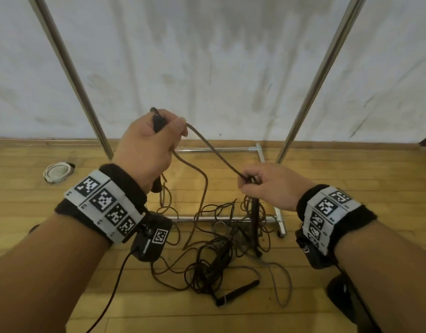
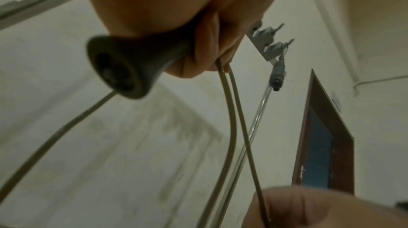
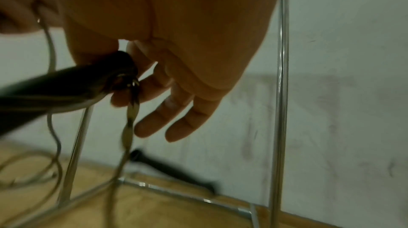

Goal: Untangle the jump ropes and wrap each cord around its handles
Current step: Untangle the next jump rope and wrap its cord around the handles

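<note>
My left hand is raised and grips a black jump rope handle; the handle's flared butt end sticks out below the fist. A brown cord runs from that hand down to my right hand. The right hand pinches the cord together with the top of a second black handle, which hangs straight down; in the right wrist view this handle sits between thumb and forefinger, the other fingers loose. Below lies a tangle of dark cords.
A third black handle and a grey cord lie on the wooden floor near the tangle. A metal rack's base bars and two slanted uprights stand against a white cloth wall. A white coil lies at the left.
</note>
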Available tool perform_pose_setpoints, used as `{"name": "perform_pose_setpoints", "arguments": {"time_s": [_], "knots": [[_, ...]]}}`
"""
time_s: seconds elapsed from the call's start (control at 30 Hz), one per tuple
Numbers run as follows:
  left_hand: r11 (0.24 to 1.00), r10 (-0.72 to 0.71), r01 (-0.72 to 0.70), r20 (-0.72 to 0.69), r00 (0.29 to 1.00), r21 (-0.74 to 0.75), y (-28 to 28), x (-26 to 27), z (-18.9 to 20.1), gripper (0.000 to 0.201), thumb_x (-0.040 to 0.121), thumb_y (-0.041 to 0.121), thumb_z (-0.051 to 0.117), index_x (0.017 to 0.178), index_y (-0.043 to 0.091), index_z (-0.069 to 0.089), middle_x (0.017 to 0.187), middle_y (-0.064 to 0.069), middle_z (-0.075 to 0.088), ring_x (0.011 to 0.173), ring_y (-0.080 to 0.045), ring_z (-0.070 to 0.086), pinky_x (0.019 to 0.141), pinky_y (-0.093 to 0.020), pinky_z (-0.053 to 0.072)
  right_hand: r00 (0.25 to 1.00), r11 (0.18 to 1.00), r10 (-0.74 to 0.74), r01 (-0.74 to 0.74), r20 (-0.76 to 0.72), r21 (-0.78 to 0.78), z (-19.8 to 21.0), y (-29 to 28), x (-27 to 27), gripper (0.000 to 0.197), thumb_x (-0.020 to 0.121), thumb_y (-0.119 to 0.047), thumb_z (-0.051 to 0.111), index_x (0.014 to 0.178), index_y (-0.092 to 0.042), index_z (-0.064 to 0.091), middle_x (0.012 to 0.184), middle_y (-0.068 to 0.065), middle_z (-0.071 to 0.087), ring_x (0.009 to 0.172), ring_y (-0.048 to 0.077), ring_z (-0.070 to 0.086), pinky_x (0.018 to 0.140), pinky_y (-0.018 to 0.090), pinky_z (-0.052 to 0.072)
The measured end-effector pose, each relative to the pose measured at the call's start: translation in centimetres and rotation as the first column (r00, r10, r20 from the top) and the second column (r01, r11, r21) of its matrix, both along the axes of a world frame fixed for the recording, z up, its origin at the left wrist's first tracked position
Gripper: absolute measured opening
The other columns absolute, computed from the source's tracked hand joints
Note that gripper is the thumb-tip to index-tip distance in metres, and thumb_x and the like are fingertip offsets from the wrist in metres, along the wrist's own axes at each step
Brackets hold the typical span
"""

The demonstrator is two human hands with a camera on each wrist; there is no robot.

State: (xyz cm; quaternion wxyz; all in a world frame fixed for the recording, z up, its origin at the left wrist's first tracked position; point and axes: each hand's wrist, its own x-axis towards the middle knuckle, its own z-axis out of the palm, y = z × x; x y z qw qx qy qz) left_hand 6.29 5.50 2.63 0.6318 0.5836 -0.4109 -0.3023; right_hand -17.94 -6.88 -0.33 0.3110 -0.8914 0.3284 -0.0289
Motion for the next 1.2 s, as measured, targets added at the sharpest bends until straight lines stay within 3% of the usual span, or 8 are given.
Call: {"name": "perform_pose_setpoints", "arguments": {"time_s": [0.2, 0.37, 0.53, 0.73, 0.8, 0.87, 1.03, 1.2], "knots": [[0.996, 0.010, -0.023, -0.140, 0.990, -0.091, 0.0, 1.6, -0.4, 0.023, 0.100, 0.034, 0.066, 0.078, 0.031, 0.074, 0.069, 0.004, 0.051, 0.046, -0.008, 0.034, 0.038, -0.020, 0.032, 0.971, 0.998, -0.058, 0.065, -0.234, 0.019, -3.5, -1.1, -1.0, 0.015, 0.101, -0.050, 0.050, 0.106, -0.044, 0.062, 0.094, -0.015, 0.066, 0.089, 0.008, 0.062, 0.076, 0.030, 0.049], [0.979, 0.112, -0.158, -0.307, 0.945, -0.128, 0.1, 4.7, 0.5, 0.024, 0.098, 0.037, 0.070, 0.075, 0.033, 0.076, 0.073, 0.006, 0.060, 0.050, -0.007, 0.040, 0.038, -0.020, 0.033, 0.804, 0.996, -0.086, 0.080, -0.588, -0.036, -5.2, -1.5, -2.9, 0.033, 0.099, -0.042, 0.052, 0.094, -0.021, 0.077, 0.096, 0.002, 0.075, 0.091, 0.019, 0.067, 0.077, 0.031, 0.052], [0.982, -0.188, 0.191, -0.108, 0.976, 0.011, -0.1, 3.4, -1.2, 0.021, 0.097, 0.045, 0.072, 0.092, 0.025, 0.076, 0.070, 0.006, 0.055, 0.045, -0.008, 0.039, 0.037, -0.019, 0.034, 0.963, 0.992, -0.123, 0.110, -0.240, -0.067, -2.6, -0.4, 0.0, 0.046, 0.096, -0.054, 0.058, 0.138, -0.035, 0.053, 0.127, -0.013, 0.062, 0.109, 0.006, 0.058, 0.085, 0.024, 0.046], [0.906, -0.416, 0.422, -0.109, 0.903, 0.037, -0.6, -0.1, -1.5, 0.023, 0.095, 0.045, 0.071, 0.096, 0.024, 0.078, 0.065, 0.006, 0.050, 0.042, -0.009, 0.034, 0.038, -0.017, 0.031, 0.976, 0.983, -0.101, 0.068, 0.191, 0.170, 0.0, 2.7, 4.3, 0.037, 0.094, -0.046, 0.067, 0.130, -0.046, 0.058, 0.124, -0.027, 0.062, 0.114, -0.008, 0.054, 0.096, 0.022, 0.040], [0.907, -0.417, 0.421, -0.109, 0.902, 0.013, -0.4, -0.2, -1.5, 0.021, 0.098, 0.042, 0.069, 0.096, 0.023, 0.079, 0.065, 0.006, 0.049, 0.042, -0.008, 0.034, 0.038, -0.016, 0.031, 0.985, 0.984, -0.059, 0.030, 0.164, 0.177, -0.1, 2.9, 4.6, 0.011, 0.099, -0.040, 0.061, 0.106, -0.044, 0.069, 0.100, -0.030, 0.069, 0.095, -0.016, 0.058, 0.081, 0.014, 0.037], [0.929, -0.369, 0.368, -0.127, 0.921, -0.028, -0.4, 0.4, -1.3, 0.020, 0.102, 0.037, 0.067, 0.097, 0.022, 0.078, 0.066, 0.005, 0.048, 0.043, -0.007, 0.034, 0.037, -0.017, 0.032, 0.993, 0.991, -0.035, 0.020, 0.111, 0.133, -0.4, 2.6, 4.2, 0.020, 0.104, -0.037, 0.053, 0.094, -0.039, 0.070, 0.088, -0.025, 0.073, 0.087, -0.013, 0.061, 0.074, 0.015, 0.037], [0.992, -0.125, 0.119, -0.169, 0.978, -0.044, -0.4, 2.5, -0.8, 0.020, 0.102, 0.039, 0.066, 0.090, 0.027, 0.076, 0.069, 0.003, 0.050, 0.044, -0.009, 0.032, 0.038, -0.019, 0.031, 0.989, 0.889, -0.115, 0.059, 0.096, 0.454, -1.1, 1.8, 1.4, 0.042, 0.107, -0.046, 0.043, 0.100, -0.016, 0.073, 0.094, 0.000, 0.079, 0.092, 0.010, 0.074, 0.099, 0.038, 0.053], [0.989, -0.130, 0.136, -0.114, 0.985, 0.052, -0.4, 2.0, -1.7, 0.019, 0.101, 0.038, 0.067, 0.089, 0.028, 0.078, 0.068, 0.005, 0.053, 0.044, -0.007, 0.035, 0.037, -0.020, 0.031, 0.972, 0.732, -0.102, -0.071, 0.211, 0.678, 0.3, 3.0, 1.5, 0.046, 0.100, -0.054, 0.049, 0.123, -0.018, 0.067, 0.102, 0.013, 0.076, 0.100, 0.027, 0.075, 0.090, 0.036, 0.059]]}}
